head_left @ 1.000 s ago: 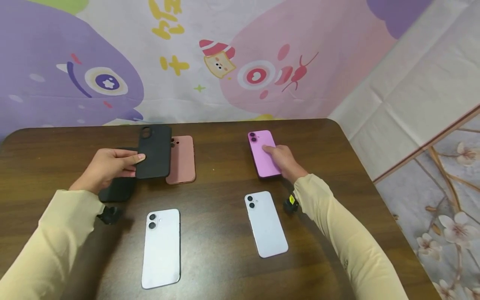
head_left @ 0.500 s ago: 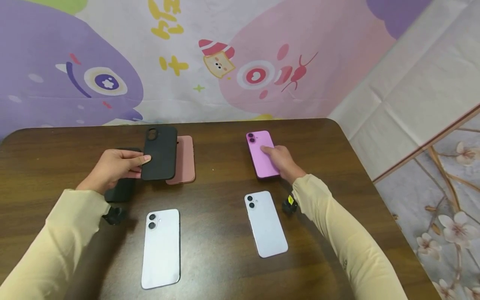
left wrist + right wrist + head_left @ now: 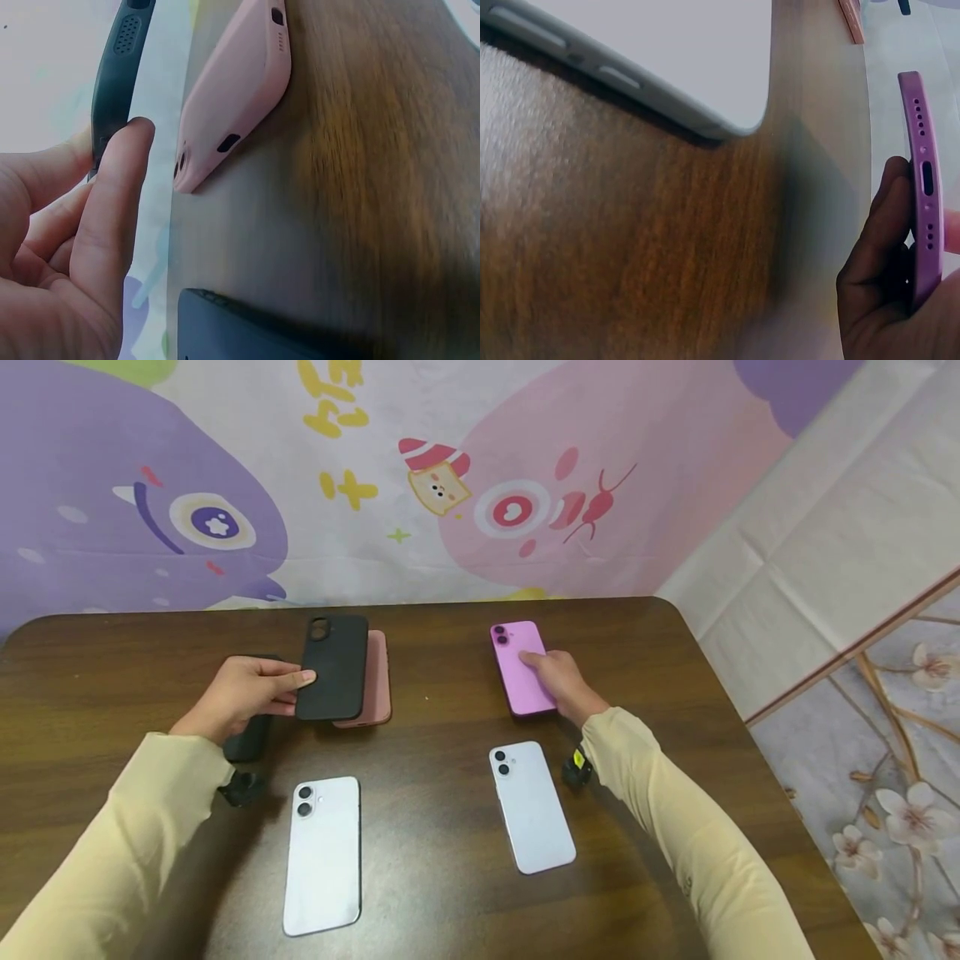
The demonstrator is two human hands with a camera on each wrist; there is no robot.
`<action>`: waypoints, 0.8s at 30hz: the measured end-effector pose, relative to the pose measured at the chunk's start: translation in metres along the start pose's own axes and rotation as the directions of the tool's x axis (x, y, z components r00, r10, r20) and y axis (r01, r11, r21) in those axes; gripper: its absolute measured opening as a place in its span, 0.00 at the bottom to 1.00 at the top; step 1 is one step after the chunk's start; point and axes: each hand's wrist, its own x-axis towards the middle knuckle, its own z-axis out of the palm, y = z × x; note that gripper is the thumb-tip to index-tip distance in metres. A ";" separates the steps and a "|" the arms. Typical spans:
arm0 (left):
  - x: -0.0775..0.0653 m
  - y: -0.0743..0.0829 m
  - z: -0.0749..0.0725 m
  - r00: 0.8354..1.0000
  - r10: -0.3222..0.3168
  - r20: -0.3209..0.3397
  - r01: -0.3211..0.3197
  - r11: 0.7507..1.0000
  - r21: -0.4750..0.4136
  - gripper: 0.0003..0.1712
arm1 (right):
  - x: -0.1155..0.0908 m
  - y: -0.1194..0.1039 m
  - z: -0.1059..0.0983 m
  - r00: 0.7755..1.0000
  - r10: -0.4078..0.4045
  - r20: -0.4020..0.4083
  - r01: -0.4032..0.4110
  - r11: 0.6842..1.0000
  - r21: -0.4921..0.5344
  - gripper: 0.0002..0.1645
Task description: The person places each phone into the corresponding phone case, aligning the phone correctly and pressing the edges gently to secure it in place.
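Observation:
My left hand (image 3: 251,693) pinches a black phone case (image 3: 334,668) by its left edge, thumb on its back and fingers beneath. In the left wrist view the case (image 3: 120,75) shows edge-on, raised off the table. It overlaps a pink phone case (image 3: 377,685) lying behind it in the head view. My right hand (image 3: 562,681) grips a pink-purple phone (image 3: 522,668), thumb across its back. The right wrist view shows this phone's bottom edge (image 3: 927,180) with its port, fingers on the underside. Under my left wrist lies a second dark case (image 3: 247,739), partly hidden.
Two white phones lie camera side up nearer the body, one left (image 3: 324,856) and one right (image 3: 533,806). They rest on a brown wooden table (image 3: 427,793). A printed cloth (image 3: 360,560) hangs behind the table's far edge, and a pale panel (image 3: 810,502) stands at right.
My left hand has carried the black case to the right, covering more of the pink case. My right hand and the pink-purple phone have shifted slightly left.

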 end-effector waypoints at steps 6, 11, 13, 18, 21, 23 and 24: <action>0.001 0.003 0.005 1.000 -0.015 0.019 0.015 1.000 0.008 0.33 | -0.001 -0.001 0.002 1.000 0.021 0.010 -0.021 1.000 -0.005 0.27; 0.002 0.004 0.009 1.000 -0.022 0.020 0.022 1.000 0.006 0.33 | -0.002 -0.001 0.003 0.999 0.044 0.018 -0.044 0.999 -0.013 0.28; 0.002 0.004 0.011 1.000 -0.024 0.019 0.024 1.000 -0.001 0.33 | -0.002 -0.001 0.004 0.999 0.048 0.018 -0.048 0.999 -0.017 0.28; 0.003 0.003 0.012 1.000 -0.027 0.014 0.027 1.000 -0.008 0.32 | -0.003 -0.001 0.005 0.999 0.039 0.018 -0.039 0.999 -0.007 0.27; 0.003 0.003 0.013 1.000 -0.022 0.011 0.022 1.000 -0.009 0.32 | -0.003 -0.001 0.007 1.000 0.025 0.019 -0.025 1.000 0.001 0.26; 0.003 0.003 0.014 1.000 -0.016 0.011 0.016 1.000 -0.008 0.32 | -0.003 0.000 0.008 1.000 0.016 0.017 -0.016 1.000 0.006 0.25; 0.003 0.003 0.015 1.000 -0.015 0.011 0.015 1.000 -0.005 0.32 | -0.003 0.000 0.009 1.000 0.011 0.015 -0.011 1.000 0.008 0.25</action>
